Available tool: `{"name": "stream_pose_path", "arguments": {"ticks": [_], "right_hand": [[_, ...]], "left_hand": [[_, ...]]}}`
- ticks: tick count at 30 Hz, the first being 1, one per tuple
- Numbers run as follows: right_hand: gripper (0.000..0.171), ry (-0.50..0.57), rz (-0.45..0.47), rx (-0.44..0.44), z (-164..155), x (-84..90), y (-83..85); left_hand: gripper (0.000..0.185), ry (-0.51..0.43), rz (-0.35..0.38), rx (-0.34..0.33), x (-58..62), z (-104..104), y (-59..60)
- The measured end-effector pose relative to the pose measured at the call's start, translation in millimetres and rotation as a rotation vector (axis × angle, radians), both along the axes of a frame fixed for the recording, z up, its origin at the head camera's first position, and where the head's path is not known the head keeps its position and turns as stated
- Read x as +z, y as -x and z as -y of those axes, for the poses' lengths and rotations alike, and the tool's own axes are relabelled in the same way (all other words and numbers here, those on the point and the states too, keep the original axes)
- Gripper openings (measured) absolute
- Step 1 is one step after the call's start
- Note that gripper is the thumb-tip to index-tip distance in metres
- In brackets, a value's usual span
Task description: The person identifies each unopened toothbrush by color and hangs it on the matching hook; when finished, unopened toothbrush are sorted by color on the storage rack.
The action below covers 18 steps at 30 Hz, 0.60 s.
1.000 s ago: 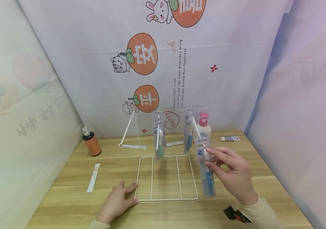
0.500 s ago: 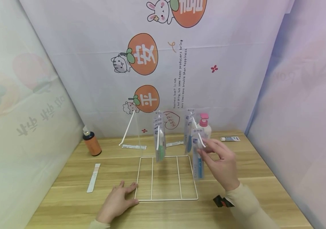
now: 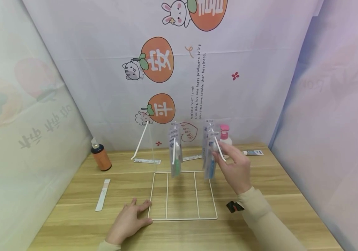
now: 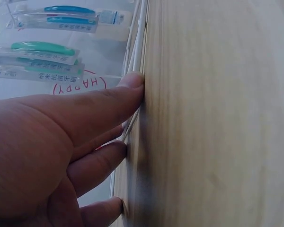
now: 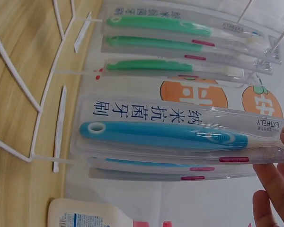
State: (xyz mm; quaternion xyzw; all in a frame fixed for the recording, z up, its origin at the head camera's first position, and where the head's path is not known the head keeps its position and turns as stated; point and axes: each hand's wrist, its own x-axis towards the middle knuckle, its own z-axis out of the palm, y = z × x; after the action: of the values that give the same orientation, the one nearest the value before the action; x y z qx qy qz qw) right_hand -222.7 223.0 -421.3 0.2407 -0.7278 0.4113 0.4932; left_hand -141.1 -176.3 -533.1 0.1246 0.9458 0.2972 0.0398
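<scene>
Right hand (image 3: 235,169) raised over the light wooden table (image 3: 72,195), fingertips pinching the top of a clear-packaged blue toothbrush (image 3: 211,164) at the right white wire hook (image 3: 218,148) of the white wire display rack (image 3: 182,195). Pack hanging upright, just in front of further blue toothbrush packs on the same hook; whether already threaded onto the hook, cannot tell. Right wrist view: blue handle (image 5: 165,135) facing the camera, fingertips (image 5: 274,184) at the head end of the pack.

Left hand (image 3: 128,219) flat on the table, fingers straight, tips pressed against the rack's near left corner; nothing gripped. Left wrist view: fingertips (image 4: 130,82) touching the white wire frame (image 4: 139,42).

Middle hook carrying green toothbrush packs (image 3: 175,153). Left hook (image 3: 139,141) bare. Behind the rack: pink-topped white pump bottle (image 3: 224,136), orange bottle with dark cap (image 3: 100,157) at far left. White paper strip (image 3: 102,195) lying left of the rack.
</scene>
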Motion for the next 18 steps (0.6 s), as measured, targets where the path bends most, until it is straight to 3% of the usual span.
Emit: {"name": "stream_pose_path", "arguments": {"ticks": [18], "right_hand": [[0.046,-0.015,-0.072,-0.024,0,-3.0,16.5]], "left_hand": [[0.066,-0.007,-0.011,-0.011,2.4,-2,2.8]]}}
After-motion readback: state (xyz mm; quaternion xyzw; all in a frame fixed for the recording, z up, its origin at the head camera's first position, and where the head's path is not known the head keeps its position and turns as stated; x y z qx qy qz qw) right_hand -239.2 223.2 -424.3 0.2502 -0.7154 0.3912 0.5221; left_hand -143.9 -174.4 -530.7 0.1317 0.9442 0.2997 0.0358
